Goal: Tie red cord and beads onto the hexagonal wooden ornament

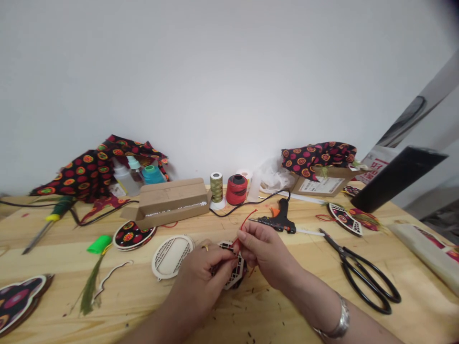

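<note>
Between my hands is a dark lattice ornament with a pale fretwork face, partly covered by my fingers. My left hand is closed at its upper edge, thumb and forefinger pinched together there. Thumb and fingers of my right hand pinch a thin red cord, whose free end sticks up above them. Where the cord meets the ornament is hidden by my fingertips. Just left of my left hand lies a round pale wooden lattice frame. A black hot glue gun rests behind my right hand.
Black-handled scissors lie to the right. Behind stand a cardboard box, a gold thread spool and a red thread spool. On the left are a green tassel, a screwdriver and a fabric-covered piece.
</note>
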`<action>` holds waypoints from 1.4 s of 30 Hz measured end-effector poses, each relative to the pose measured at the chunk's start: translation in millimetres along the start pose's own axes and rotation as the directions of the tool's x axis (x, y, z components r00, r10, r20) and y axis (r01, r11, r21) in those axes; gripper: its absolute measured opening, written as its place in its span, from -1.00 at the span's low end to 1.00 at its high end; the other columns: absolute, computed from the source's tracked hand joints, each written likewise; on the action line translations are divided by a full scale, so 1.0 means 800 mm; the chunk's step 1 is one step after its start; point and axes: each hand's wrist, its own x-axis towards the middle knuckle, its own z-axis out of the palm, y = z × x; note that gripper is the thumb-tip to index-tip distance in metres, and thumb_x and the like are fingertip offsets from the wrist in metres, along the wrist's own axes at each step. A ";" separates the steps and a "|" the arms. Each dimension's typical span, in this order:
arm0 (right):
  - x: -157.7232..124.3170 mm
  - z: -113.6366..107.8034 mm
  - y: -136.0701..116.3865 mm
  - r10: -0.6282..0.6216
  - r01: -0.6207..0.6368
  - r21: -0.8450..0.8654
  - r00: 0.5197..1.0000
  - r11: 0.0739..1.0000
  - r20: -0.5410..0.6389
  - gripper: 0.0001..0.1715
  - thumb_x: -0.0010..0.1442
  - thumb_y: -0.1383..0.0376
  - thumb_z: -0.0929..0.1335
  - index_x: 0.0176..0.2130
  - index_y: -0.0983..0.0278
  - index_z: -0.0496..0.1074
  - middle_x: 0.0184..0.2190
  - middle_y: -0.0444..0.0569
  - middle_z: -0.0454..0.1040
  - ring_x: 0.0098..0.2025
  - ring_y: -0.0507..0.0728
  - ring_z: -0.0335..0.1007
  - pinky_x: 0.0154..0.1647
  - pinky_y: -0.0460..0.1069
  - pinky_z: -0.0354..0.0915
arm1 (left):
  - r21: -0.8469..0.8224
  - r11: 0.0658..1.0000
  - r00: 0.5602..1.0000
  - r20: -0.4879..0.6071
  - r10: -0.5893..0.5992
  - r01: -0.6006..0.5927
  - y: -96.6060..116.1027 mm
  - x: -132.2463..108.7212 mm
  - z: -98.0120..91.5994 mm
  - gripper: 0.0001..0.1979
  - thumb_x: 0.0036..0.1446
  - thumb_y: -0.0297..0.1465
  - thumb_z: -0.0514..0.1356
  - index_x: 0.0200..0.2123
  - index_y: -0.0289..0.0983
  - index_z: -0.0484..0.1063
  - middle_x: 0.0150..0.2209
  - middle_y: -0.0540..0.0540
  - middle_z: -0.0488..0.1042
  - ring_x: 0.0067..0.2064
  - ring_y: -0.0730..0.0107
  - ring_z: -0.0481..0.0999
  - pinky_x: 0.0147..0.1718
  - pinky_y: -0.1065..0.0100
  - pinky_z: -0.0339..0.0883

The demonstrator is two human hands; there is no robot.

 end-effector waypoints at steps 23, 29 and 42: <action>0.001 0.002 0.006 -0.059 0.036 -0.293 0.996 0.955 -0.070 -0.78 -0.08 0.26 0.39 -0.59 0.33 0.30 -0.74 -0.21 0.32 -0.69 -0.07 0.18 -0.69 -0.17 0.10 | -0.697 0.624 0.923 0.154 -0.352 0.354 -0.003 0.007 -0.002 -0.84 -0.02 -0.34 0.19 -0.42 -0.31 0.52 -0.53 -0.01 0.47 -0.54 0.49 0.34 -0.56 0.48 0.18; 0.001 0.003 0.005 -0.015 0.003 -0.217 0.999 0.976 -0.052 -0.75 -0.09 0.25 0.41 -0.57 0.34 0.29 -0.76 -0.23 0.32 -0.74 -0.12 0.11 -0.75 -0.20 0.03 | -0.766 0.538 0.917 0.168 -0.360 0.352 -0.006 0.006 0.002 -0.83 -0.06 -0.35 0.22 -0.47 -0.35 0.52 -0.61 0.00 0.42 -0.62 0.58 0.20 -0.65 0.51 -0.02; 0.001 0.001 0.007 0.049 -0.048 -0.141 0.999 0.989 0.006 -0.70 -0.10 0.23 0.43 -0.57 0.34 0.28 -0.74 -0.20 0.34 -0.76 -0.11 0.14 -0.78 -0.22 -0.03 | -0.816 0.434 0.895 0.210 -0.394 0.383 0.008 0.006 -0.003 -0.88 -0.12 -0.44 0.23 -0.61 -0.36 0.50 -0.67 0.01 0.40 -0.69 0.67 0.09 -0.71 0.52 -0.18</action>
